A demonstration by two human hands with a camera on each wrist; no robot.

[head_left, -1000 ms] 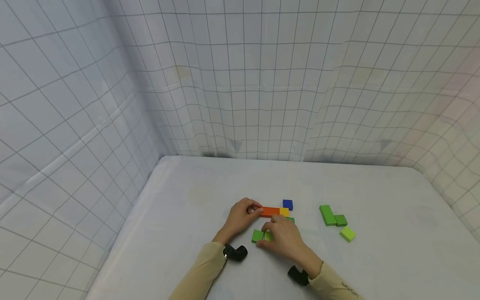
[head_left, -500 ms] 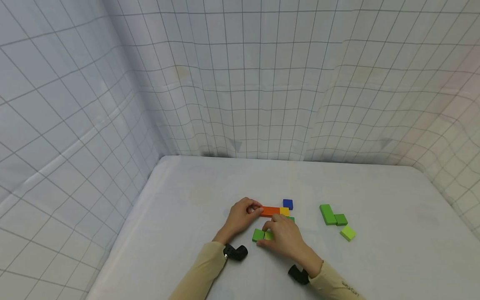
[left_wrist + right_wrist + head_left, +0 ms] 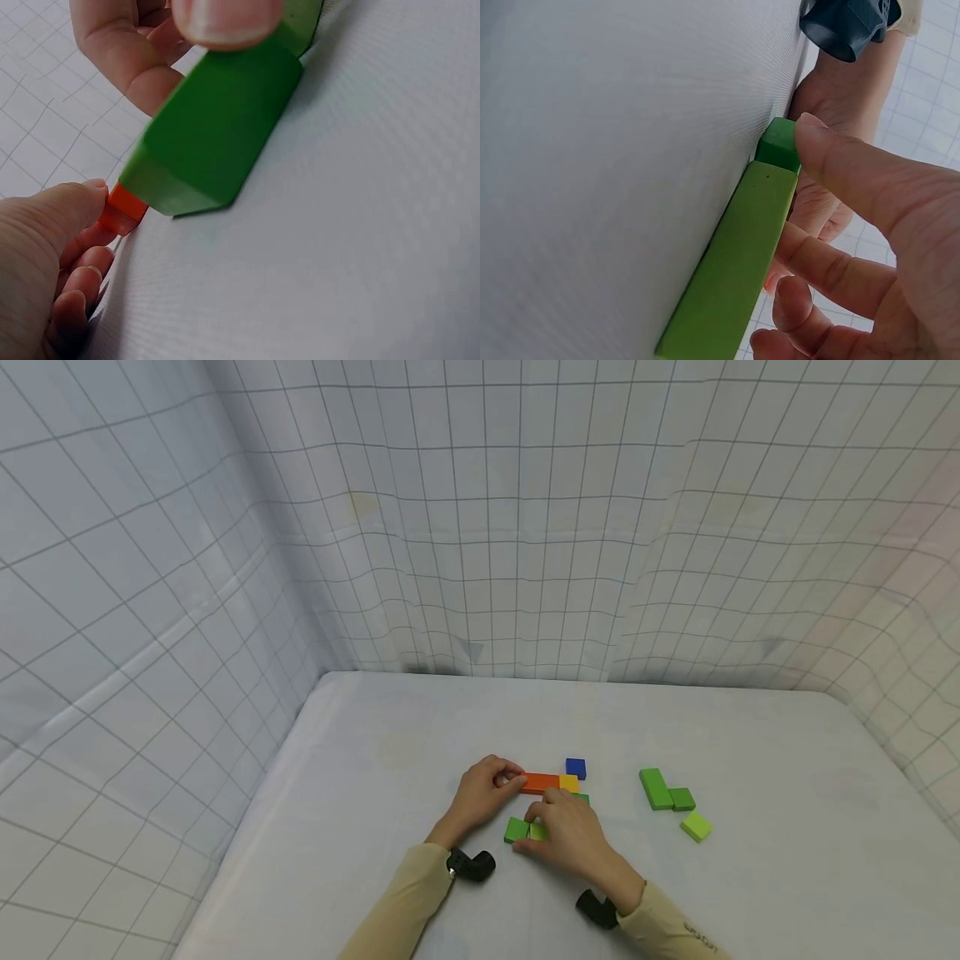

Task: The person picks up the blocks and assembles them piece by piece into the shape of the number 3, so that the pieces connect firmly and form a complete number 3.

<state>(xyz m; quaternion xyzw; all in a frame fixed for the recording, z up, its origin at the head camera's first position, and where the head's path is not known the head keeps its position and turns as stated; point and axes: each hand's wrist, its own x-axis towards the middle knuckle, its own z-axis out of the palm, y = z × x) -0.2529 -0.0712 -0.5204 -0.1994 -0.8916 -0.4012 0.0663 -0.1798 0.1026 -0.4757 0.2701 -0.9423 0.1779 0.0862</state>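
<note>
Our right grip, thumb and finger drawn close, pinches the small, smooth green square block on the white-covered bench, nearer us than the long orange-red block whose left end our left grip pinches. Both should handle light, stiff, slightly slippery; we'd hold opposite sides, though the far contact is half hidden.

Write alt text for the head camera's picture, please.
A person's left hand pinches a red block and the right hand pinches a green block on a white table. A blue block lies beyond them; three green blocks lie farther right.
</note>
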